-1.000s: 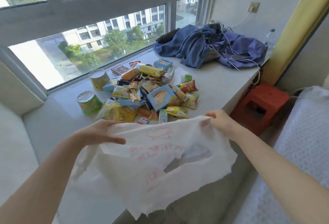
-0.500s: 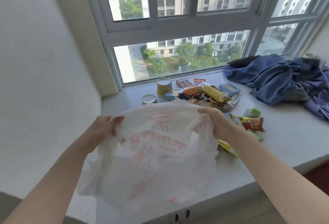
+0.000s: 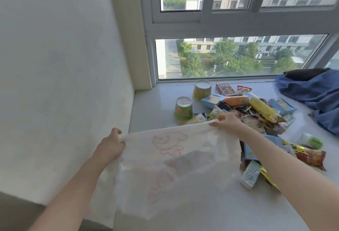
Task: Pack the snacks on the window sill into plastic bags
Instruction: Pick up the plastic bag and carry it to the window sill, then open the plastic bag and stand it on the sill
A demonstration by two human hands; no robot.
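A white plastic bag [image 3: 170, 168] with red print hangs stretched between my hands over the left part of the window sill [image 3: 152, 102]. My left hand [image 3: 110, 146] grips its left top corner. My right hand [image 3: 227, 122] pinches its right top edge, just in front of the snack pile [image 3: 256, 113]. The pile holds several packets: a long yellow pack [image 3: 264, 109], an orange pack [image 3: 236, 100], blue boxes and a red-yellow packet [image 3: 306, 154]. The bag hides the pile's near left part.
Two upside-down green-yellow cups [image 3: 183, 108] [image 3: 201, 90] stand left of the pile. A blue heap of cloth [image 3: 311, 95] lies at the right by the window. A white wall [image 3: 64, 84] closes the sill on the left.
My view swung left and closer to the sill. Both hands pulled the bag's top edge taut and lowered it onto the sill's left side, beside the snacks.
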